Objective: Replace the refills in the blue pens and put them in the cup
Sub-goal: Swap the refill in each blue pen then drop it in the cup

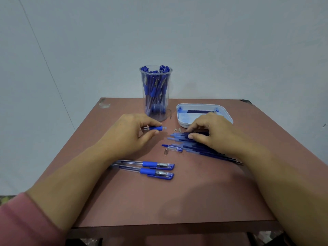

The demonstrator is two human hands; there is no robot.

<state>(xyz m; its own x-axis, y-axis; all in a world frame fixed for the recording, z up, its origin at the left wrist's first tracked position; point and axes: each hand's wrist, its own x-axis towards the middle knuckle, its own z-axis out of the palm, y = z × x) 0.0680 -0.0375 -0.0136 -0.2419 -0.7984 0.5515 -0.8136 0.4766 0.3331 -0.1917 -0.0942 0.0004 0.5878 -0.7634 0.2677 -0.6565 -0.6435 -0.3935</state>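
My left hand (132,132) grips an open pen barrel (157,128) with a blue grip, its open end pointing right. My right hand (209,134) rests on a pile of blue refills (179,137) and its fingertips pinch at one of them. A clear cup (156,93) full of blue pens stands at the back of the table. Two capped blue pens (156,168) lie side by side near the front. Between the hands lie a pen cap (174,148) and a small metal tip (166,151).
A white tray (225,114) with a used refill in it stands at the back right, just behind my right hand. Two tiny metal bits (178,129) lie in front of it. The brown table (177,201) ends at a grey wall.
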